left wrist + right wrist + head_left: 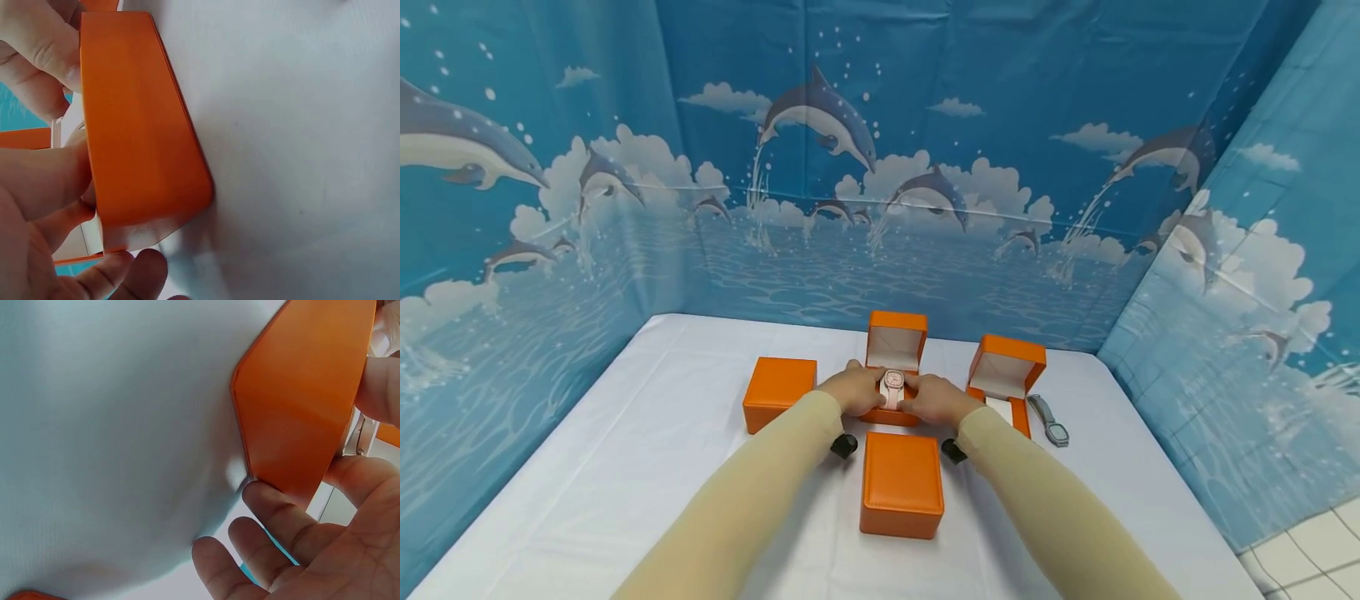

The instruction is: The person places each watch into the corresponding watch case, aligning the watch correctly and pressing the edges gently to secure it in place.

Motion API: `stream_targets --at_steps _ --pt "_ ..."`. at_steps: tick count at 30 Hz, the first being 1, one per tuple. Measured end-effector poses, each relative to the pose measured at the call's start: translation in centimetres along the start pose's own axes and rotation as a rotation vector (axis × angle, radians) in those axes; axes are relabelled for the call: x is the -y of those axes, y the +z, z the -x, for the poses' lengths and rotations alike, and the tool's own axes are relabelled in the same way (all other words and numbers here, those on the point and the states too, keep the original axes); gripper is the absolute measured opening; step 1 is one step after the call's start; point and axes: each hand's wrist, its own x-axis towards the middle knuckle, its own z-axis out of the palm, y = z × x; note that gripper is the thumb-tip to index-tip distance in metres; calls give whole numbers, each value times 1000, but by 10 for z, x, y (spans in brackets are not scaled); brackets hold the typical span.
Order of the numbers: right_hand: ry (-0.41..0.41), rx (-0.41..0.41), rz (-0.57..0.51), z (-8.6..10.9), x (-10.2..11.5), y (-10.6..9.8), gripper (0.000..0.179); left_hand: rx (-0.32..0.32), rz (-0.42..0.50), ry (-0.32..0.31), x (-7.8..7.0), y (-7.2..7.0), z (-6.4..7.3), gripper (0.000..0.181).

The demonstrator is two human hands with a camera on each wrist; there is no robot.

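A pink wristwatch (892, 380) sits face up in an open orange watch box (891, 417), whose lid (897, 337) stands raised behind it. My left hand (855, 388) pinches the watch from the left, thumb and a finger reaching inside the rim. From the opposite side my right hand (940, 399) does the same. In the left wrist view, other left fingertips (147, 270) show past the end of the box wall (134, 125). Some right fingers (275, 512) lie along the box's outer side (300, 394) in the right wrist view. The hands partly cover the strap.
A closed orange box (902, 475) stands in front, between my forearms; another closed box (782, 382) is at left. To the right, an open box (1009, 360) holds a white insert, with a grey-green wristwatch (1051, 423) beside it. White cloth (647, 433) covers the table.
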Motion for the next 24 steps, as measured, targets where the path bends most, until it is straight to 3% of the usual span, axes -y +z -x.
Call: stream_targets --at_steps 8,17,24 --pt "-8 18 3 1 -3 2 74 -94 -1 17 1 2 1 60" --pt "-17 44 50 1 -2 -1 74 -60 -2 -2 -1 1 3 60" --pt "1 17 47 3 -2 -6 77 -54 -72 3 1 -4 2 64"
